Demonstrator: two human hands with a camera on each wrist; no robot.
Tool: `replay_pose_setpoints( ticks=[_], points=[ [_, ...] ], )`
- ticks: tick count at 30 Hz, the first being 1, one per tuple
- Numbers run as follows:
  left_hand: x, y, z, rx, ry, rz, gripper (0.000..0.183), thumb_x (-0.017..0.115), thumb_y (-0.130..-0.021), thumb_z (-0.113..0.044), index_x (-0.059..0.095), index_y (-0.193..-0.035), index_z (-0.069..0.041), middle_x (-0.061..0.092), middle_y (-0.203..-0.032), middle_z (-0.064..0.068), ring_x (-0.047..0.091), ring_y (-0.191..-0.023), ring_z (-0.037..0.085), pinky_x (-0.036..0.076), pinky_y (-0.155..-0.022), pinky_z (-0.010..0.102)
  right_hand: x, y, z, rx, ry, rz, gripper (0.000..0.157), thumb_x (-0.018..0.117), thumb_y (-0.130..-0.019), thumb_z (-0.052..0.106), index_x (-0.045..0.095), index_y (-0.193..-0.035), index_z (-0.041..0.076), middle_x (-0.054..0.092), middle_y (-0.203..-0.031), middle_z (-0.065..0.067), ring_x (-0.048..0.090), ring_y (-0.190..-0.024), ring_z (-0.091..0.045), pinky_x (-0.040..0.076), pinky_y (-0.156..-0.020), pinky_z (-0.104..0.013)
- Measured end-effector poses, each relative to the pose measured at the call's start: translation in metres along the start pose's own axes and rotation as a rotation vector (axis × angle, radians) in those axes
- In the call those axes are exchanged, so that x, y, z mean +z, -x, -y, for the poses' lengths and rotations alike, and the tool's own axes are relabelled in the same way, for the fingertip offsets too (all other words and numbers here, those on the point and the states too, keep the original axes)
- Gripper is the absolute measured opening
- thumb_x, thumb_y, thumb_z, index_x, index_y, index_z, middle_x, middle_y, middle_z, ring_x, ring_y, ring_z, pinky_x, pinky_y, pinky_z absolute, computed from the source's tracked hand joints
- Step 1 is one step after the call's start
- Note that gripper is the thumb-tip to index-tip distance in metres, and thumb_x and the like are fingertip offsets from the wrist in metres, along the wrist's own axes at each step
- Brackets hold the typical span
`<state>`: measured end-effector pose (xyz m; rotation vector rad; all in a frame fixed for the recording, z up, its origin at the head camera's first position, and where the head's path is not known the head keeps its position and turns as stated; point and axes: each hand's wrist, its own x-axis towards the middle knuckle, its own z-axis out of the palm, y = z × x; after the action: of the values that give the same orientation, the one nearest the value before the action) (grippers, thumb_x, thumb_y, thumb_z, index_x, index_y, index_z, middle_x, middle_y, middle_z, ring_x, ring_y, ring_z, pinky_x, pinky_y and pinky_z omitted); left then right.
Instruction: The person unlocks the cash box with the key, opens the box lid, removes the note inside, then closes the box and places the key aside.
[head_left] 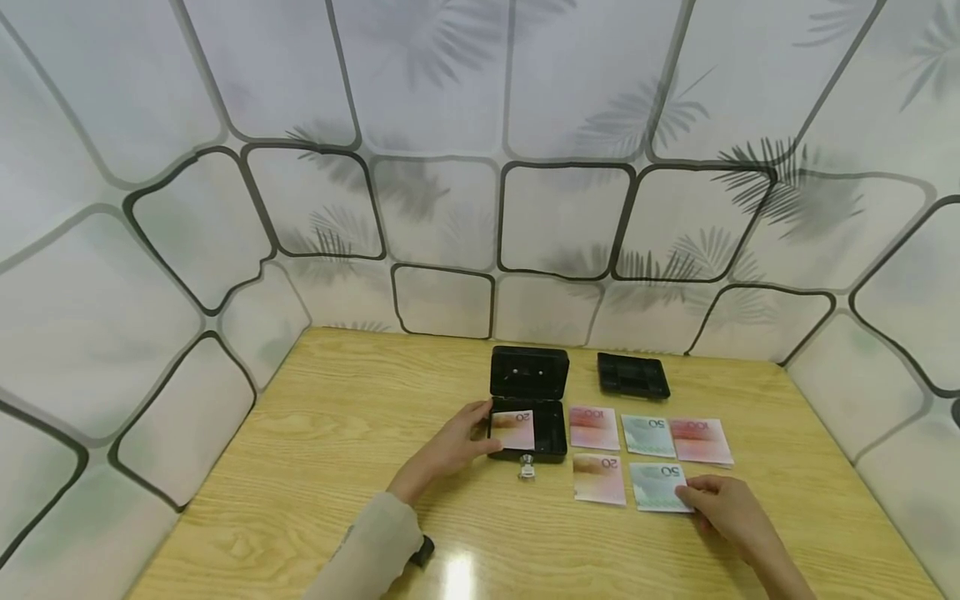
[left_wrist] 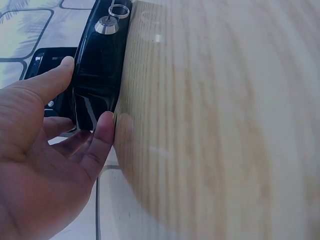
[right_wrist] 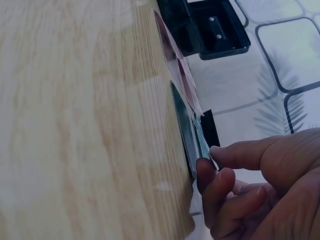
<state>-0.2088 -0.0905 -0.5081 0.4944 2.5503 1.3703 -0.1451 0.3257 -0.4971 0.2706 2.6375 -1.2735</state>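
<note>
Container: glossy black rectangular box (head_left: 551, 457), lid raised, flat pink-and-brown paper 20 note (head_left: 517, 431) inside | Left hand (head_left: 452, 443): clamped on box's left side | Right hand (head_left: 726, 507): thumb and finger pinching green paper 50 note (head_left: 654, 486), right of box | Surface: wood-grained table (head_left: 337, 408)

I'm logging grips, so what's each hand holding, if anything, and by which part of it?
The right hand pinches the nearer 50 note by its right edge; the left hand grips the open box at its left side.
</note>
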Motion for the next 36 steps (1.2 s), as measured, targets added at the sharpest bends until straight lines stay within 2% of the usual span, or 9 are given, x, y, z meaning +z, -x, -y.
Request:
replay_pose_setpoints(
  ticks=[6, 12, 21, 30, 36],
  points=[
    [0.001, 0.000, 0.001, 0.010, -0.006, -0.006, 0.076, 0.071, -0.101, -0.022, 0.030, -0.161, 0.001, 0.028, -0.163, 0.025, 0.029, -0.149, 0.044, 0.028, -0.119, 0.058, 0.000, 0.002, -0.001, -0.004, 0.030, -0.014, 0.032, 0.070, -0.097, 0.019, 0.071, -0.108, -0.011, 0.058, -0.064, 0.000, 0.052, -0.059, -0.014, 0.039, -0.051, -0.023],
    [0.001, 0.000, -0.001, 0.010, -0.009, -0.006, 0.075, 0.071, -0.101, -0.021, 0.031, -0.161, 0.001, 0.029, -0.163, 0.025, 0.029, -0.149, 0.044, 0.027, -0.119, 0.058, -0.006, 0.004, 0.004, -0.018, 0.058, -0.024, 0.032, 0.066, -0.100, 0.020, 0.072, -0.110, -0.010, 0.058, -0.066, 0.000, 0.052, -0.061, -0.016, 0.040, -0.052, -0.025],
    [0.001, 0.001, -0.001, 0.002, -0.009, -0.004, 0.076, 0.071, -0.100, -0.022, 0.031, -0.161, 0.000, 0.028, -0.164, 0.025, 0.029, -0.149, 0.044, 0.028, -0.119, 0.059, -0.018, 0.005, 0.018, -0.059, 0.014, -0.087, 0.043, 0.064, -0.104, 0.025, 0.065, -0.123, -0.013, 0.070, -0.086, -0.003, 0.060, -0.065, -0.016, 0.040, -0.050, -0.027],
    [-0.001, 0.002, -0.001, 0.001, -0.007, 0.005, 0.076, 0.070, -0.101, -0.022, 0.030, -0.162, -0.002, 0.028, -0.164, 0.023, 0.029, -0.149, 0.043, 0.028, -0.119, 0.059, -0.020, 0.006, 0.046, -0.048, -0.059, -0.036, 0.049, 0.060, -0.106, 0.028, 0.059, -0.134, -0.011, 0.072, -0.107, -0.016, 0.063, -0.070, -0.018, 0.043, -0.050, -0.026],
    [-0.001, 0.002, -0.002, -0.006, -0.003, 0.003, 0.075, 0.070, -0.101, -0.021, 0.030, -0.162, -0.002, 0.028, -0.165, 0.022, 0.029, -0.150, 0.042, 0.027, -0.119, 0.058, -0.014, 0.002, 0.059, -0.067, -0.117, -0.017, 0.049, 0.061, -0.106, 0.026, 0.056, -0.138, -0.011, 0.074, -0.108, -0.014, 0.064, -0.070, -0.016, 0.042, -0.049, -0.025]
  ],
)
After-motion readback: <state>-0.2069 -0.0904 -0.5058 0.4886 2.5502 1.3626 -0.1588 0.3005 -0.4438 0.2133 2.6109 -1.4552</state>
